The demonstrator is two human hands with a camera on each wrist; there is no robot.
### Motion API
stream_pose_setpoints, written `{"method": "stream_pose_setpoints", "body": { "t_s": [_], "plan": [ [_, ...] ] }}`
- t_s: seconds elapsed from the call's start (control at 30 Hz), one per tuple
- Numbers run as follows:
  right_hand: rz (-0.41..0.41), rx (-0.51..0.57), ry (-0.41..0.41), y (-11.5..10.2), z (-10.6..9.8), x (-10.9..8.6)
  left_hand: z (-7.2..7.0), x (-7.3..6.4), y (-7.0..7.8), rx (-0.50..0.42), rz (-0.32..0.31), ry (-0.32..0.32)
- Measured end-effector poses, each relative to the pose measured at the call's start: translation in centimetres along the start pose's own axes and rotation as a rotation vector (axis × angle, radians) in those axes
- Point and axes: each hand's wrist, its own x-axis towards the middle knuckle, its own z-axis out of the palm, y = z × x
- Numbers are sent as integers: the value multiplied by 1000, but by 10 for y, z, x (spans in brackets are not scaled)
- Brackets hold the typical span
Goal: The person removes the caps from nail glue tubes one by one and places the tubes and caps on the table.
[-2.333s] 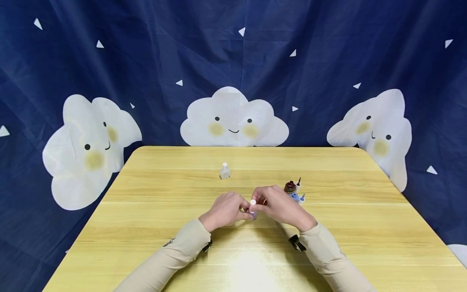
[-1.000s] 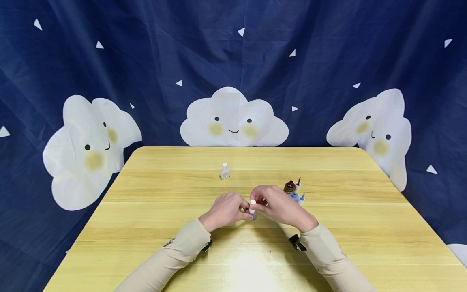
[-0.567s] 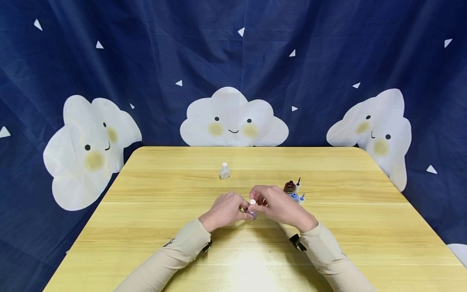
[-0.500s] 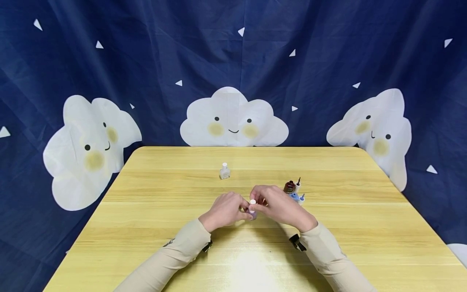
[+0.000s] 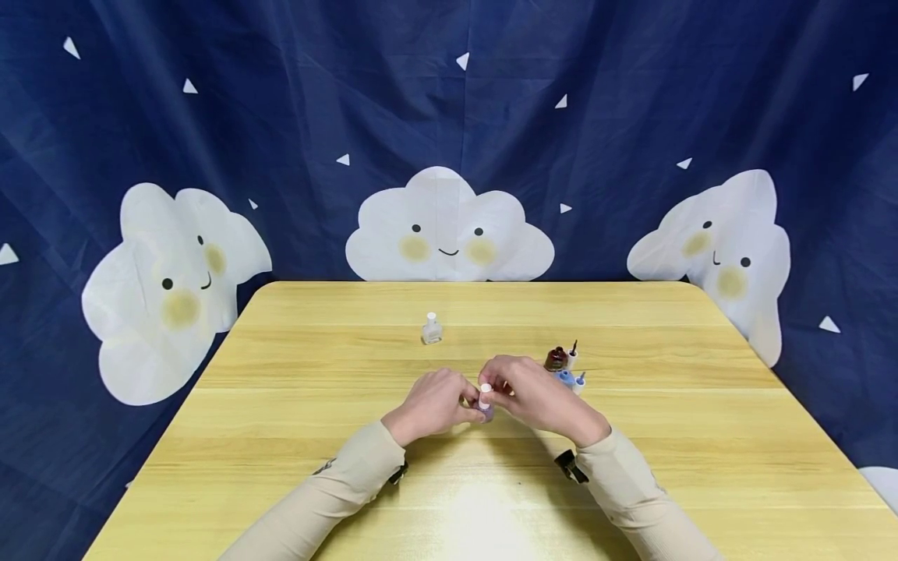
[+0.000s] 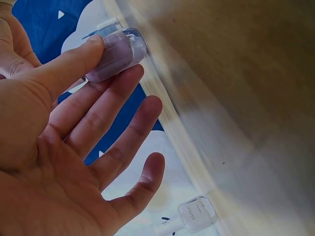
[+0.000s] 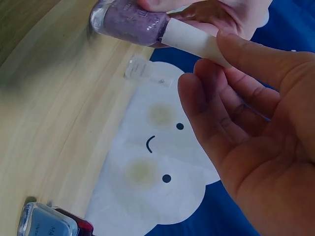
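Note:
My left hand (image 5: 436, 401) holds a small bottle of purple nail polish (image 7: 135, 20) between thumb and fingers, low over the table. In the left wrist view its ring and little fingers stretch out, away from the glass. The thumb and fingertips of my right hand (image 5: 536, 393) pinch the bottle's long white cap (image 7: 194, 40), which sits on the neck. Seen from the head, the bottle stands upright with the cap on top, its lower part partly hidden by my left thumb.
A clear polish bottle with a white cap (image 5: 431, 329) stands farther back. Beyond my right hand are uncapped dark red (image 5: 556, 359) and blue (image 5: 565, 379) polish bottles. Beside them two white caps, one dark-brushed (image 5: 572, 357) and one blue-brushed (image 5: 579, 384), stand brush up.
My right fingertips shift slightly around the white cap, covering and uncovering its side. The left hand, the purple bottle and the other bottles stay in place.

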Motion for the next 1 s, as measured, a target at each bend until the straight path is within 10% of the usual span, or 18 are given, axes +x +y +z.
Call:
{"method": "stream_pose_setpoints", "body": {
  "t_s": [1.0],
  "plan": [
    [70,38,7,0,-1,0,0,0,0,0,-6,-4]
  ]
}}
